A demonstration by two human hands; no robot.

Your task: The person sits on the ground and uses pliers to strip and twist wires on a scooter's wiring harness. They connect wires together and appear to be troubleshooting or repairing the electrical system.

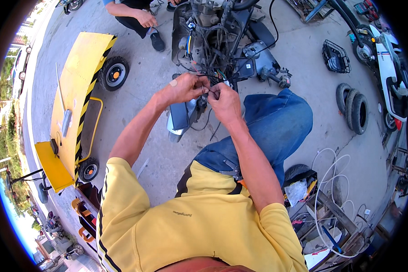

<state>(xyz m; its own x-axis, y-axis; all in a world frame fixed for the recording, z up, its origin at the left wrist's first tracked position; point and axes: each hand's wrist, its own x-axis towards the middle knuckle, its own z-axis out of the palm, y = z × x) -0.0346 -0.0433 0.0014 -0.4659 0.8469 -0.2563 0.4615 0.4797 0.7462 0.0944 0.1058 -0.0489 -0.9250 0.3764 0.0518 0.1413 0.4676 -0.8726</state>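
Both of my hands meet at the near end of a stripped scooter (207,34) with bundles of exposed wiring. My left hand (186,88) comes in from the left, its fingers pinched on a thin black wire (207,90). Close against it, my right hand (224,103) has thumb and fingers closed on the same wire. The fingers partly hide the wire's end. Coloured leads (221,74) show just beyond the hands. A dark, thin cable (207,121) hangs below them over the concrete. Under my left wrist is a dark flat panel (180,116) on a silver body part.
A yellow cart (72,90) with black wheels stands at left. At the top left another person's hand (146,19) hangs near a knee. To the right are a motor part (263,59), a wire basket (336,56), tyres (360,113) and a white scooter (387,68). White tubing (322,217) coils lower right.
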